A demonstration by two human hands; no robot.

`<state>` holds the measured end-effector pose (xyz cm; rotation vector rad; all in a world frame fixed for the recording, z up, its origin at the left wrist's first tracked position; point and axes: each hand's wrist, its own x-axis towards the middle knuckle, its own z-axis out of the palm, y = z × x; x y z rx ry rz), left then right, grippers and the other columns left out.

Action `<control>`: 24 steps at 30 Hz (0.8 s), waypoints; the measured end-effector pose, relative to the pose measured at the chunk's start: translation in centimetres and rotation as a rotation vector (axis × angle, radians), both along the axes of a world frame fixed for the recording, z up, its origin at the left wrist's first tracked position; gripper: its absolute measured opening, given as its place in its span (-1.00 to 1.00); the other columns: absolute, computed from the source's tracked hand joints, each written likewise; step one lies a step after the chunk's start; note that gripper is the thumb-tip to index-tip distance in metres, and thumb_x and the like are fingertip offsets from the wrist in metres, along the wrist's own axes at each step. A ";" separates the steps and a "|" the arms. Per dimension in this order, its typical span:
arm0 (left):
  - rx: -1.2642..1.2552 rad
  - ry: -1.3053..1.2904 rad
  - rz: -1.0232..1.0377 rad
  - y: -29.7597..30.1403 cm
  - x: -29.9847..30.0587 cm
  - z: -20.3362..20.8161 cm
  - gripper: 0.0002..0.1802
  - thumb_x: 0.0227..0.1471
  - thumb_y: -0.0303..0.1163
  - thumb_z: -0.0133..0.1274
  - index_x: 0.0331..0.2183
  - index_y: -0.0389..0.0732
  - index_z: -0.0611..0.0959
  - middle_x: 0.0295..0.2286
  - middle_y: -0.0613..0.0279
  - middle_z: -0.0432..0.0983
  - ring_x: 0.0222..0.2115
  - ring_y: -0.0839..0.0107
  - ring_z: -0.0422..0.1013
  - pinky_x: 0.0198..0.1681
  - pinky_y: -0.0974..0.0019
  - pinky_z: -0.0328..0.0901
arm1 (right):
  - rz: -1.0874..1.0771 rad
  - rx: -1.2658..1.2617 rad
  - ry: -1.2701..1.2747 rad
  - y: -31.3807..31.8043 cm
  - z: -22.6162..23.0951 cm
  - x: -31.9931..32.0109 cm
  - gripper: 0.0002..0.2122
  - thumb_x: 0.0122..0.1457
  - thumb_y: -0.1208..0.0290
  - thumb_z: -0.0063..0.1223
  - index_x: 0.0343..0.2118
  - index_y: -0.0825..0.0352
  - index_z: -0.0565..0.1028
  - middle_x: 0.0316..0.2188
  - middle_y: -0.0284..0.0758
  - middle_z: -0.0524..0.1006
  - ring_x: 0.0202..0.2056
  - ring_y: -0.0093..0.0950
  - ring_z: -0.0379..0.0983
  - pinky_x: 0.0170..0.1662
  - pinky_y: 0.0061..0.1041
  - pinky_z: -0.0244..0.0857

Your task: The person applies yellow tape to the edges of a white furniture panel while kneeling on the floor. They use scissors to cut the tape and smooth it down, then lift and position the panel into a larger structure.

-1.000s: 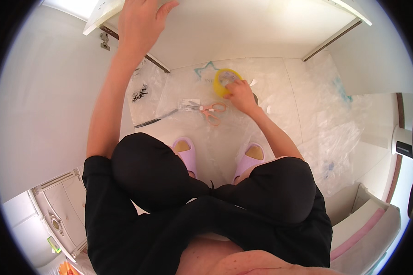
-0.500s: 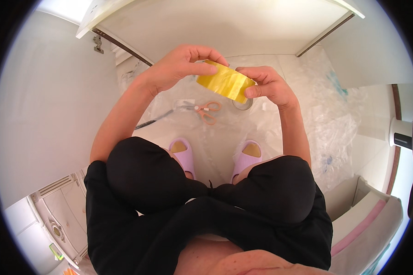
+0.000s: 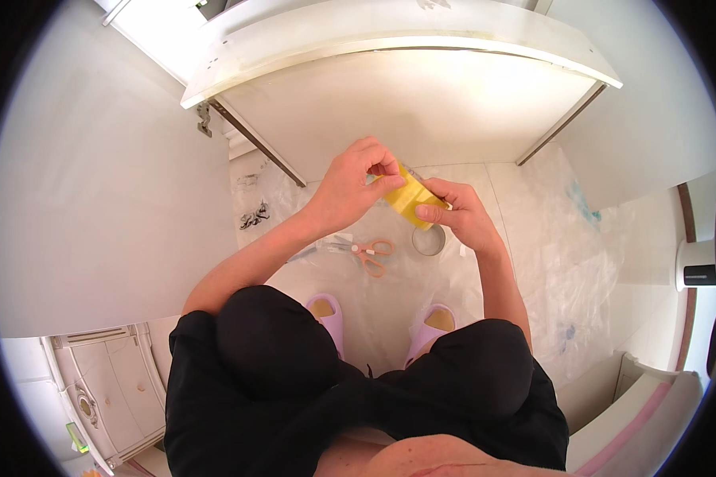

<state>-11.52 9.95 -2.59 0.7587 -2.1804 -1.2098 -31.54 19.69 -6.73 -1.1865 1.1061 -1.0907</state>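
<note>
Between my hands, above the floor, is a roll of wide, shiny yellow tape (image 3: 410,200). My right hand (image 3: 459,213) is closed on its right side, thumb on the near face and fingers behind. With thumb and forefinger, my left hand (image 3: 363,181) pinches at the tape's upper left edge; whether a loose end is between the fingertips I cannot make out. Below the roll, a round ring (image 3: 429,240), perhaps another tape roll, lies on the floor. To its left are scissors (image 3: 371,256) with orange handles, their blades pointing left.
A white drawer or cabinet panel (image 3: 406,111) with metal rails spans the far side. A grey-white door (image 3: 95,191) stands at the left. Crumpled clear plastic sheeting (image 3: 565,262) covers the floor at right. My feet wear lilac slippers (image 3: 332,322). A pale box (image 3: 636,405) is at lower right.
My left hand has shifted from lying along the top of the roll to pinching at its edge. The roll is tilted more steeply. The whole view has tipped, showing more of the far panel.
</note>
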 end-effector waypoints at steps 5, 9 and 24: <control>-0.115 0.037 0.139 0.1 0.2 -0.5 -0.90 0.01 -0.56 0.10 -0.43 -0.29 0.48 -0.46 0.14 0.43 -0.44 0.25 0.40 -0.34 0.24 0.31 | -0.129 -0.010 0.105 0.1 1.3 2.2 -0.71 0.15 0.31 0.20 -0.17 0.43 0.55 -0.43 -0.45 0.51 -0.40 -0.67 0.36 -0.32 -0.62 0.24; -0.256 -0.009 0.241 0.2 0.3 -0.2 -0.90 -0.01 -0.64 0.05 -0.44 -0.29 0.45 -0.48 0.07 0.42 -0.48 0.13 0.39 -0.40 0.17 0.29 | -0.318 -0.096 0.342 0.1 1.4 4.8 -0.68 0.15 0.25 0.20 -0.19 0.43 0.54 -0.47 -0.39 0.53 -0.46 -0.63 0.39 -0.38 -0.58 0.27; -0.153 -0.075 0.450 -2.3 2.9 3.1 -0.93 0.03 -0.50 0.11 -0.43 -0.29 0.56 -0.57 0.35 0.45 -0.50 0.59 0.31 -0.37 0.45 0.25 | -0.202 -0.151 0.090 0.1 0.3 2.5 -0.46 0.08 0.35 0.28 0.13 0.35 0.40 -0.47 -0.38 0.54 -0.36 -0.57 0.48 -0.24 -0.52 0.33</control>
